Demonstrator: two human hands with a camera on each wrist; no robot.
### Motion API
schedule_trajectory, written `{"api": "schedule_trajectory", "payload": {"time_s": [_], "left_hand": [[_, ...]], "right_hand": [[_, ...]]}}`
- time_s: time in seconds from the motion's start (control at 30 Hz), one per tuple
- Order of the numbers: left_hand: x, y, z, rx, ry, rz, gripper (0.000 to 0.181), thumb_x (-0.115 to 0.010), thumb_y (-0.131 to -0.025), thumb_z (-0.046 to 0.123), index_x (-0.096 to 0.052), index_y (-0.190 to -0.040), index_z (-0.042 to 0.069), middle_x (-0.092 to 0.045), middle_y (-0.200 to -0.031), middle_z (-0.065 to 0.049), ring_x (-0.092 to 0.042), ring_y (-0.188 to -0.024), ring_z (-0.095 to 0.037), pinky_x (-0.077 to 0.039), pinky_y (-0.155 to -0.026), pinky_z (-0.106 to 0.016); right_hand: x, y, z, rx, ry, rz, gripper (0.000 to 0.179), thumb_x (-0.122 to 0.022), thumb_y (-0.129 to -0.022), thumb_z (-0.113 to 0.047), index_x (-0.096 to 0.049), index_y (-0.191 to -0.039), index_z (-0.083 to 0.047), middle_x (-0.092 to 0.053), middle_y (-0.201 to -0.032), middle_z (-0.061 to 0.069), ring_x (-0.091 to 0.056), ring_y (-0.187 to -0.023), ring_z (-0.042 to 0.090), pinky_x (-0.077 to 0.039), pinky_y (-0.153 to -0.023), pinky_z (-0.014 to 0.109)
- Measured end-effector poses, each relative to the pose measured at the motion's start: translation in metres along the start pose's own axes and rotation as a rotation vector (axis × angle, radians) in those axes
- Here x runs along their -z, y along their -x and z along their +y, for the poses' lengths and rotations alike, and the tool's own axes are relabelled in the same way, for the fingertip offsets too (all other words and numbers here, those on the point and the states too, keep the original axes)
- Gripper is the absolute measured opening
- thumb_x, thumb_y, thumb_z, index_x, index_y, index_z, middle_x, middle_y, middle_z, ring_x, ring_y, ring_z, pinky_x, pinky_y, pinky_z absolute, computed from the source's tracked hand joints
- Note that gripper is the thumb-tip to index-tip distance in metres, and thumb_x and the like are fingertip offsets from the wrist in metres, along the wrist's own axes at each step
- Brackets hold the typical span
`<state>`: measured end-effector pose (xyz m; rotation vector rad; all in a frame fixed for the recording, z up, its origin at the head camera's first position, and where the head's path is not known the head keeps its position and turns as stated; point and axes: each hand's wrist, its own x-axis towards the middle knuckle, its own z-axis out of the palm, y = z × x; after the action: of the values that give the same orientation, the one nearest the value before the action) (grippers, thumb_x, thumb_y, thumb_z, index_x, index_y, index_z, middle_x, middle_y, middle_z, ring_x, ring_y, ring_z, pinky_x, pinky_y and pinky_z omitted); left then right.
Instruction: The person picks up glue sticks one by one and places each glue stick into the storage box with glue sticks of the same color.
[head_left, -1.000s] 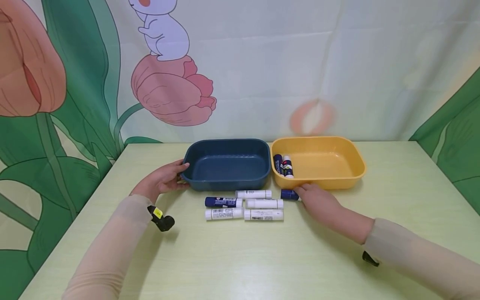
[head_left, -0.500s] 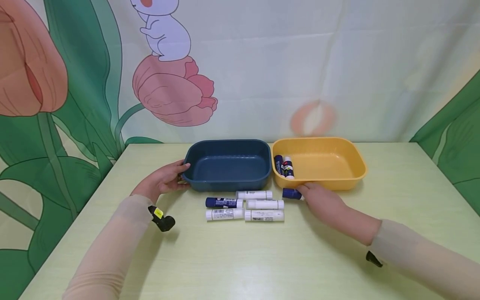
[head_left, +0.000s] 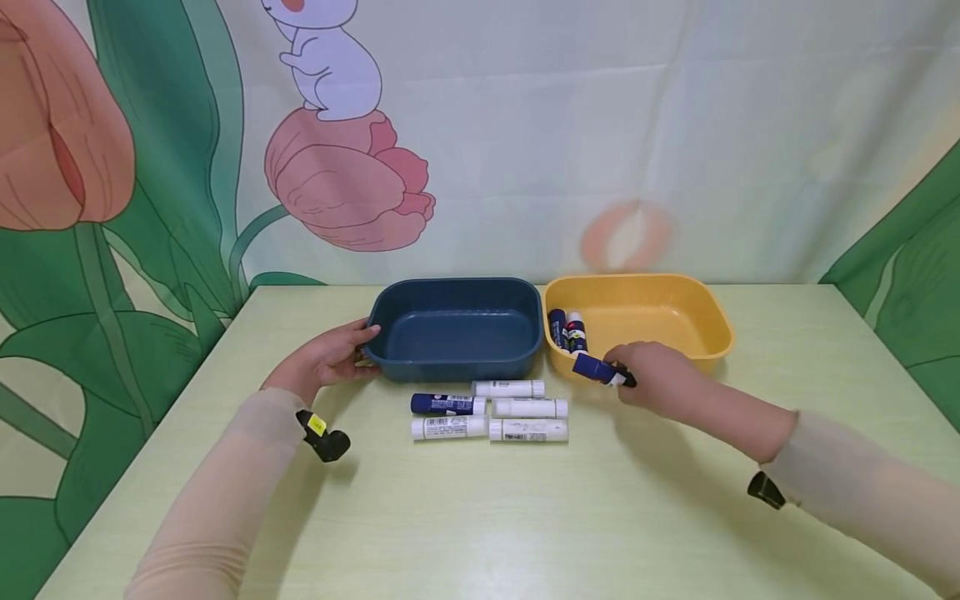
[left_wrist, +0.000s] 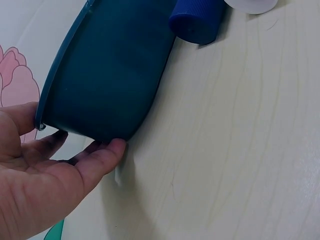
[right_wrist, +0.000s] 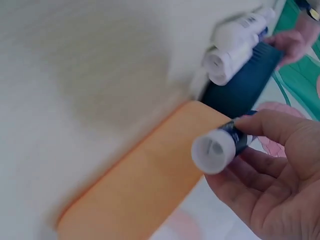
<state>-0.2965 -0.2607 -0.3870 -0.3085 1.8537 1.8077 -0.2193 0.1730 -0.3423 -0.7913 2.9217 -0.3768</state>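
Observation:
In the head view my right hand [head_left: 660,377] pinches a dark blue glue stick [head_left: 594,368] between thumb and fingers, raised over the front rim of the yellow bin [head_left: 675,364]. The right wrist view shows the white open-looking end of this glue stick [right_wrist: 214,151] facing the camera. My left hand [head_left: 330,357] holds the left end of the dark blue bin [head_left: 454,371]. In the left wrist view, fingers [left_wrist: 111,152] meet its lower corner and rim. Two blue glue sticks [head_left: 576,333] lie inside the yellow bin at its left end.
In front of the bins lie several white glue sticks [head_left: 528,430] and one dark blue glue stick [head_left: 447,405], in rough rows. Both bins stand side by side near the back edge of the pale table [head_left: 480,517]. A printed cloth [head_left: 525,150] hangs behind.
My right hand has picked up the blue glue stick from the table in front of the yellow bin and lifted it. The left hand and both bins have stayed put.

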Motion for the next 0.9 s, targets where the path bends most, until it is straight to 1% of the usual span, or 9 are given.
{"api": "schedule_trajectory", "payload": {"time_s": [0.13, 0.23, 0.33, 0.4, 0.47, 0.57, 0.63, 0.7, 0.9], "left_hand": [[-0.001, 0.001, 0.001, -0.003, -0.006, -0.006, 0.061, -0.028, -0.114, 0.026, 0.004, -0.166, 0.020, -0.004, -0.173, -0.018, -0.015, -0.156, -0.032, -0.023, -0.129, -0.054], [-0.001, 0.002, 0.002, -0.002, -0.002, -0.006, 0.061, -0.027, -0.114, 0.026, 0.004, -0.166, 0.021, -0.004, -0.173, -0.018, -0.015, -0.156, -0.032, -0.022, -0.129, -0.054], [-0.001, 0.002, 0.002, -0.002, 0.001, -0.007, 0.062, -0.028, -0.114, 0.026, 0.004, -0.166, 0.021, -0.004, -0.173, -0.018, -0.016, -0.155, -0.032, -0.022, -0.129, -0.054], [0.000, 0.002, 0.001, -0.006, 0.003, -0.016, 0.062, -0.028, -0.113, 0.026, 0.004, -0.166, 0.020, -0.003, -0.173, -0.019, -0.016, -0.155, -0.031, -0.022, -0.129, -0.054], [0.000, 0.001, 0.001, -0.009, 0.005, -0.019, 0.062, -0.027, -0.113, 0.026, 0.005, -0.166, 0.020, -0.003, -0.173, -0.019, -0.015, -0.155, -0.031, -0.021, -0.129, -0.054], [0.001, 0.001, 0.001, -0.007, 0.004, -0.015, 0.061, -0.027, -0.113, 0.026, 0.004, -0.166, 0.020, -0.003, -0.173, -0.018, -0.015, -0.156, -0.031, -0.021, -0.129, -0.054], [0.002, 0.001, 0.001, 0.001, 0.003, -0.002, 0.061, -0.028, -0.113, 0.026, 0.003, -0.166, 0.021, -0.004, -0.173, -0.018, -0.016, -0.155, -0.032, -0.022, -0.129, -0.054], [0.002, 0.001, 0.001, 0.008, 0.001, 0.006, 0.061, -0.028, -0.114, 0.027, 0.003, -0.166, 0.021, -0.004, -0.174, -0.017, -0.016, -0.155, -0.032, -0.022, -0.129, -0.054], [0.000, 0.000, 0.001, 0.009, 0.008, 0.009, 0.061, -0.028, -0.114, 0.026, 0.003, -0.166, 0.021, -0.003, -0.174, -0.017, -0.016, -0.156, -0.032, -0.022, -0.129, -0.055]], "right_hand": [[0.013, -0.003, 0.005, -0.026, -0.113, -0.053, 0.033, -0.075, -0.087, -0.009, -0.070, -0.116, 0.006, -0.077, -0.098, 0.015, -0.068, -0.084, 0.021, -0.060, -0.081, 0.039], [0.022, -0.008, 0.010, -0.049, -0.203, -0.094, 0.035, -0.074, -0.088, -0.010, -0.069, -0.117, 0.009, -0.076, -0.101, 0.018, -0.069, -0.086, 0.022, -0.061, -0.078, 0.034], [0.030, -0.015, 0.015, -0.108, -0.266, -0.146, 0.039, -0.073, -0.091, -0.012, -0.067, -0.122, 0.010, -0.075, -0.107, 0.020, -0.067, -0.087, 0.020, -0.059, -0.074, 0.026], [0.035, -0.019, 0.018, -0.154, -0.326, -0.181, 0.042, -0.071, -0.093, -0.012, -0.063, -0.127, 0.012, -0.072, -0.112, 0.023, -0.067, -0.088, 0.020, -0.059, -0.074, 0.025], [0.040, -0.024, 0.022, -0.201, -0.393, -0.217, 0.044, -0.068, -0.096, -0.011, -0.059, -0.132, 0.013, -0.069, -0.118, 0.026, -0.067, -0.091, 0.020, -0.061, -0.078, 0.027], [0.050, -0.030, 0.026, -0.243, -0.481, -0.252, 0.048, -0.063, -0.099, -0.011, -0.052, -0.138, 0.014, -0.064, -0.127, 0.030, -0.069, -0.097, 0.024, -0.064, -0.087, 0.037], [0.057, -0.033, 0.028, -0.264, -0.503, -0.265, 0.050, -0.061, -0.100, -0.013, -0.048, -0.141, 0.013, -0.060, -0.132, 0.031, -0.068, -0.102, 0.026, -0.062, -0.093, 0.041], [0.063, -0.037, 0.029, -0.282, -0.501, -0.268, 0.053, -0.061, -0.101, -0.015, -0.047, -0.144, 0.011, -0.059, -0.135, 0.031, -0.068, -0.104, 0.027, -0.061, -0.096, 0.042], [0.077, -0.046, 0.034, -0.311, -0.541, -0.258, 0.053, -0.059, -0.102, -0.016, -0.045, -0.145, 0.010, -0.057, -0.135, 0.030, -0.067, -0.102, 0.026, -0.062, -0.093, 0.037]]}}
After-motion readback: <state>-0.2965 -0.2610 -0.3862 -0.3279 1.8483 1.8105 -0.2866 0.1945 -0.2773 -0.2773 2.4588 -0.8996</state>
